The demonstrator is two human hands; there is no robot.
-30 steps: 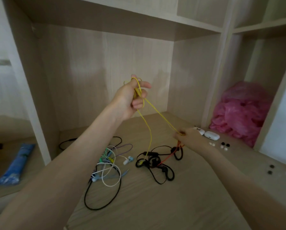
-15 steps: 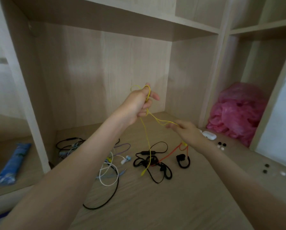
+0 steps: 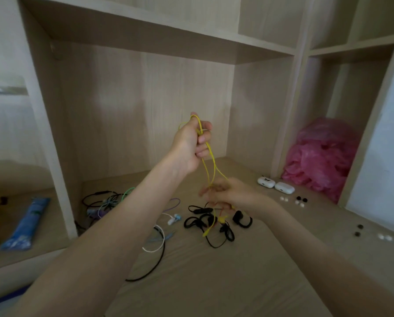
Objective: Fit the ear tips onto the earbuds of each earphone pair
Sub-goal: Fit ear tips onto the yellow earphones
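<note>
Loosely doubled, the thin yellow earphone cord (image 3: 214, 162) hangs limp.

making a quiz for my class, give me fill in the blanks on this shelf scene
1. The cable gripped by the raised left hand is ____.
2. The bag in the right compartment is ____.
3. Just left of the bag lie ____ white cases.
4. The packet at far left is ____.
Missing words: yellow, pink, two, blue.

Right hand (image 3: 231, 193) closer, yellow cable (image 3: 211, 161) seemingly slacker
</note>
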